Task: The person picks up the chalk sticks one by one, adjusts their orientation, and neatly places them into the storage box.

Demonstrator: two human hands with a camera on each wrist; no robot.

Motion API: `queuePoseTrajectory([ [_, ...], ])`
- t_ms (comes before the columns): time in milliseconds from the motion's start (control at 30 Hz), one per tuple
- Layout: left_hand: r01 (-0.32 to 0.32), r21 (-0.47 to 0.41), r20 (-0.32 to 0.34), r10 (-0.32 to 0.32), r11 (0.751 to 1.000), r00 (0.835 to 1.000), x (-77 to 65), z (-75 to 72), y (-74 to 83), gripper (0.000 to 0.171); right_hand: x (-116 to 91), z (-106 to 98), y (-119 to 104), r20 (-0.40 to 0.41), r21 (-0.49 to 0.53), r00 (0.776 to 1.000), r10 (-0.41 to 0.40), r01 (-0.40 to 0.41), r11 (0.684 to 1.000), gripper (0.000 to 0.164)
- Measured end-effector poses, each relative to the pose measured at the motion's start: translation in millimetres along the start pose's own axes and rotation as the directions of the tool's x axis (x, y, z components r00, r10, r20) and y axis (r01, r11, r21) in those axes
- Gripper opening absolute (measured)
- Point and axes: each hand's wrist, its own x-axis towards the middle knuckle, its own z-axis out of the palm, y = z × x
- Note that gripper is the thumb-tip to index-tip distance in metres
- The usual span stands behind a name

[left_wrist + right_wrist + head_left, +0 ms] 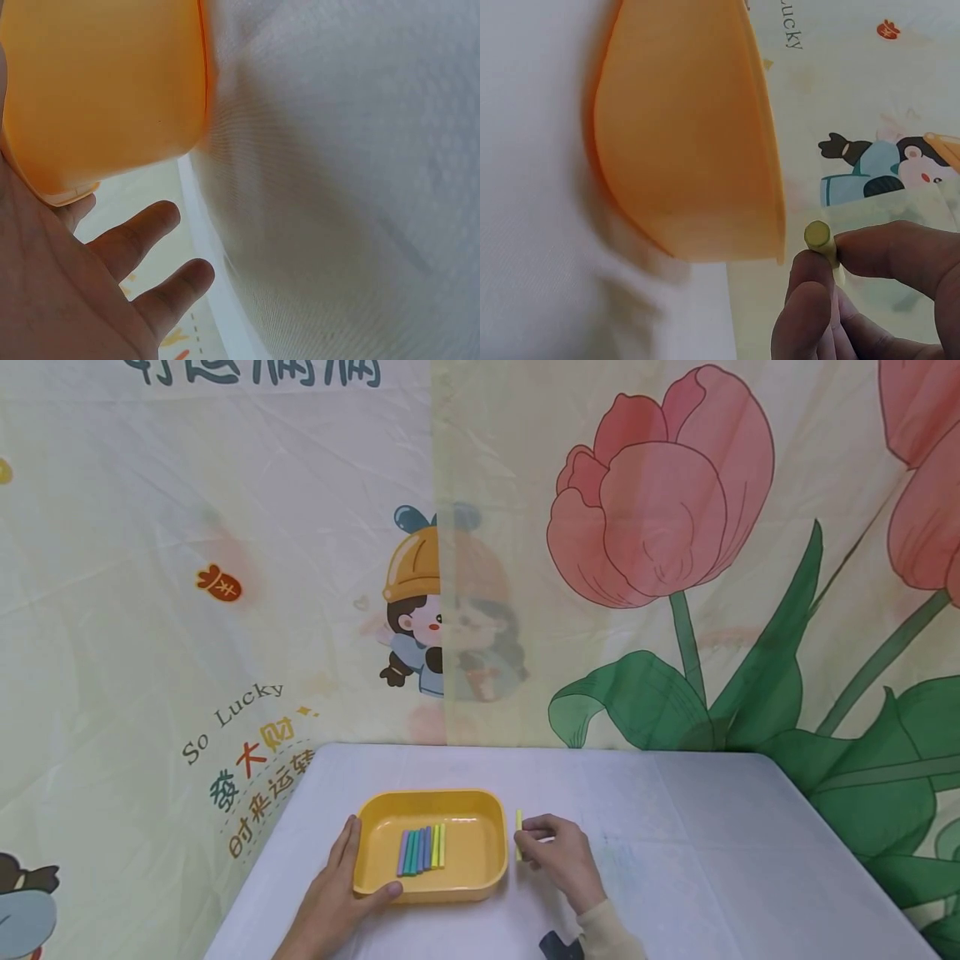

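Observation:
A yellow tray [474, 847] rests on the white-covered table, with a row of several chalk sticks [417, 852] lying side by side in it: purple, teal, blue and yellow. My left hand [337, 885] holds the tray's left near corner, thumb over the near rim and fingers along the left side. Two of its fingers [139, 238] spread away from the tray wall in the left wrist view. Just beyond the tray's right side, my right hand [555, 856] pinches a yellow chalk stick [518, 822] upright between thumb and fingers; its round end faces the right wrist camera.
The white cloth [712, 860] covers the table out to the right. Behind the table hangs a printed backdrop [495, 452] with tulips and cartoon figures. A dark object [558, 946] shows beside the right sleeve at the bottom edge.

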Motion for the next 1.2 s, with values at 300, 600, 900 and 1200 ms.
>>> queuePoseTrajectory([
  [300,-0.02,0.006,-0.012,0.02,1.0,1.0,-1.7,-0.5,0.6,0.135,1,10,-15,0.037,0.015,0.999,-0.032,0.031,0.999,0.032],
  [600,-0.003,0.005,0.001,0.003,1.0,1.0,-1.1,-1.4,1.0,0.135,9,24,-33,0.075,0.046,0.991,-0.111,0.107,0.993,0.031],
  [900,-0.002,-0.003,0.009,0.002,1.0,1.0,0.5,-0.3,-0.3,0.137,15,47,-46,0.126,0.092,0.984,-0.123,0.111,0.99,0.026],
  [1200,-0.015,-0.012,0.013,0.015,1.0,1.0,1.0,-0.6,-0.7,0.135,22,69,-45,0.146,0.116,0.983,-0.107,0.09,0.989,0.024],
])
